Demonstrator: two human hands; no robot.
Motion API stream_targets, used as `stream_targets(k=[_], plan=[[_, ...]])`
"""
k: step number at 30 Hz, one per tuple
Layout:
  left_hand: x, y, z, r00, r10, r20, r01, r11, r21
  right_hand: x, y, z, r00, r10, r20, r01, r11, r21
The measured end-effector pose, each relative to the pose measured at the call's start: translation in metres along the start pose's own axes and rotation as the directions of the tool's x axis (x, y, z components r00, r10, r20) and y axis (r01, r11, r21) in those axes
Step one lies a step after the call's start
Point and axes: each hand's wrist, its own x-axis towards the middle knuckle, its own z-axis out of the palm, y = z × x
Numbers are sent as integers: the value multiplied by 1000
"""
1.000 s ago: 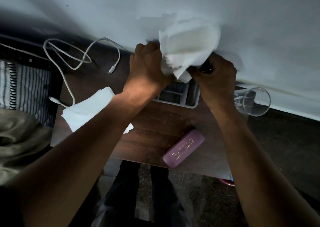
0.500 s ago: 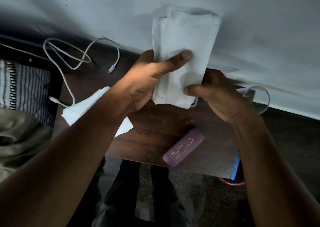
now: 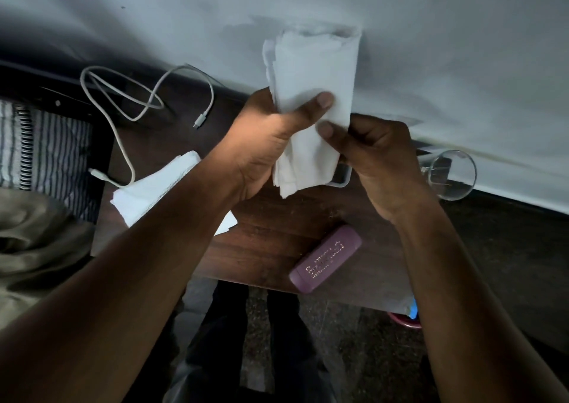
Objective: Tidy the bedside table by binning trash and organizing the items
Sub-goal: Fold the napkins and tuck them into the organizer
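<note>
White wall (image 3: 400, 33) fills the top of the view, w/ a dark wooden bedside table (image 3: 277, 233) pushed against it. Striped fabric (image 3: 46, 143) and an olive cloth (image 3: 37, 242) sit off the table's left edge. Dark floor below, w/ the person's dark trouser legs (image 3: 246, 341) visible under the table's near edge.

On the table, largest first: a flat white tissue (image 3: 154, 190) at left, partly hidden under the left forearm; a loose white charging cable (image 3: 129, 103) looping at the back left, one end lying on that tissue; a purple case (image 3: 326, 257) w/ gold lettering near the front edge; a clear drinking glass (image 3: 449, 174) at the right, just beside the wall; a pale tray corner (image 3: 341, 177) peeking out behind the hands, mostly blocked.

Both arms reach fwd over the table. Left hand (image 3: 264, 143) grips a folded white tissue wad (image 3: 314, 94), thumb across its front. Right hand (image 3: 378, 159) pinches the wad's right side, thumb pressed on it. Wad is held upright above the table's back-centre, in front of the wall.
</note>
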Motion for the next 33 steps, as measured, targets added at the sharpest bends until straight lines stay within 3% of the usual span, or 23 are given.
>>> stream_targets(k=[6,9,12,15,18,21,26,29,33], plan=[[2,-3,2,1000,23,-7,-22,996,89,2,5,-12,997,80,1,-80,997,3],[3,-6,3,994,97,-41,-83,959,269,2,7,-15,995,45,-87,-47,999,-20],[0,-17,0,965,236,-112,-141,832,536,2,6,-15,983,-20,-185,12,999,-41],[-2,-21,-3,925,361,-121,-193,717,669,4,5,-13,973,-89,-214,62,990,-129],[9,-18,-4,884,444,-143,-230,682,694,6,2,-16,983,-87,-163,54,979,-196],[24,-12,-2,863,482,-155,-224,638,737,10,3,-22,982,-84,-169,12,921,-389],[32,-11,-3,794,608,-19,-260,368,893,22,2,-11,949,-180,-261,8,835,-550],[30,-12,-4,751,660,4,-282,316,906,25,3,-1,916,-247,-317,-8,778,-629],[32,-20,-10,793,609,15,-238,288,928,24,9,8,902,-279,-330,-14,745,-667]])
